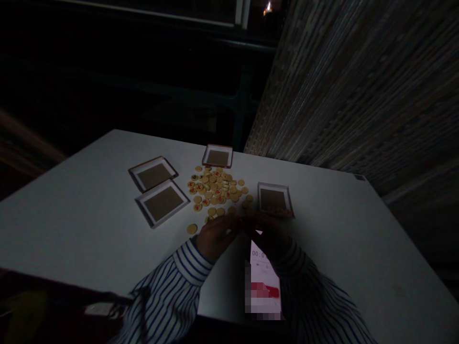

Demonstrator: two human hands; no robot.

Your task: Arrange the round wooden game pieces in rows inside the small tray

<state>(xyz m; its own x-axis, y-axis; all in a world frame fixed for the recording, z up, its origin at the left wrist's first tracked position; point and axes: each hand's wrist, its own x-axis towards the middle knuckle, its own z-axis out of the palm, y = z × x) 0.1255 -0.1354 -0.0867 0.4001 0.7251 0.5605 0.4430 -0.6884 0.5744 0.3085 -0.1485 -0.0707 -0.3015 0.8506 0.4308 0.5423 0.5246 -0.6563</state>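
Striped sleeves (167, 286), left hand (215, 236) beside right hand (272, 236), grip impossible to tell, phone (264, 270) reading "00:0", red-charactered discs (218, 192)

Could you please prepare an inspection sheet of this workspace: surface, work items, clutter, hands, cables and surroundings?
Surface: flat white table, dimly lit.
Work items: heap of small round tan discs, some marked red or black; four shallow rectangular trays with brownish-grey bottoms, two at left, one behind the heap, one at right with a few red-marked discs along its near side.
Clutter: phone with lit, pale screen, partly hidden by the right hand.
Hands: left hand and right hand, in blue-and-white striped sleeves, meet at the heap's near edge; any grip is too dark to tell.
Cables: nothing seen for certain; lower left is dark.
Surroundings: hanging strand curtain at right; dark background.
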